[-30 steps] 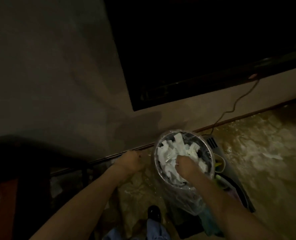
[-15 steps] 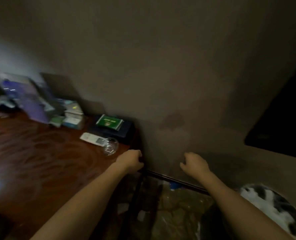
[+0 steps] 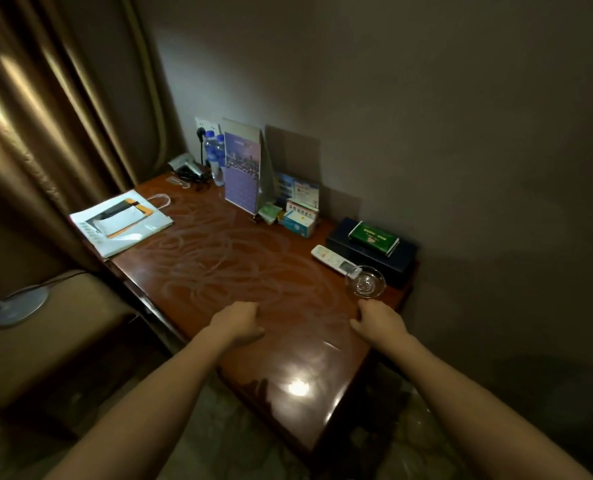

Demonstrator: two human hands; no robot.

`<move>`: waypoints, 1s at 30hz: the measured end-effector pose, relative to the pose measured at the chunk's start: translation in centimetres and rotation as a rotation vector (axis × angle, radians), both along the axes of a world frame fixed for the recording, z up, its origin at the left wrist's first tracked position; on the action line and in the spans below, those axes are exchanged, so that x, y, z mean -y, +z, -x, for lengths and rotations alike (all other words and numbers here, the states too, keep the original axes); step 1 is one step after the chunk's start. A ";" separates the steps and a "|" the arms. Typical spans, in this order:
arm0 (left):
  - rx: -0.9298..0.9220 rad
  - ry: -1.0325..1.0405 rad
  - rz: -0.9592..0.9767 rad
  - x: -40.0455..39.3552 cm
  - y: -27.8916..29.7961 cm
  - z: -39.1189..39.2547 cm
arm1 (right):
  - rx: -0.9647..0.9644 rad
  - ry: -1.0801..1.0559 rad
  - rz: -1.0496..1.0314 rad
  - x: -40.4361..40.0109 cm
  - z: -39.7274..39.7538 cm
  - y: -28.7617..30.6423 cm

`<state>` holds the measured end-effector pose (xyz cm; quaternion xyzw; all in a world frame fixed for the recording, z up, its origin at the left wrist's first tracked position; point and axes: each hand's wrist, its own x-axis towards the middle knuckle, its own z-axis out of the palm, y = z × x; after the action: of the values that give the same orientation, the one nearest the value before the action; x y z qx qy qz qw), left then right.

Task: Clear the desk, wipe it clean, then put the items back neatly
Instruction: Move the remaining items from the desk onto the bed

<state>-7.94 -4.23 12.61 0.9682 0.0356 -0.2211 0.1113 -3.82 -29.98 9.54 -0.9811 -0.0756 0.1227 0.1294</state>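
Head view, streaked wooden desk (image 3: 239, 271), brown curtain (image 3: 45, 133), grey wall (image 3: 426, 98)

curtain (image 3: 63, 116) left, hanging | lamp (image 3: 16, 306) on cushioned stool (image 3: 63, 341) | wall socket (image 3: 201, 124) behind

wall (image 3: 426, 98): plain, dim | curtain (image 3: 63, 109): brown, left | floor (image 3: 219, 427): dark, patterned | chair (image 3: 56, 341): tan
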 end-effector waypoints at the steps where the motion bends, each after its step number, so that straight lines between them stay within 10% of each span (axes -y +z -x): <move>1: 0.002 -0.009 0.008 -0.3 -0.3 -0.4 | -0.011 -0.015 -0.004 -0.2 -0.4 0.0; 30: 0.057 -0.620 0.000 7.5 -11.1 -32.7 | -0.288 -0.934 -0.365 1.7 -18.4 -10.1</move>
<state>24.72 -11.70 1.54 0.9388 -0.2644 -0.2174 0.0394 14.53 -31.71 -0.57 -0.8449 0.3683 0.1703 0.3486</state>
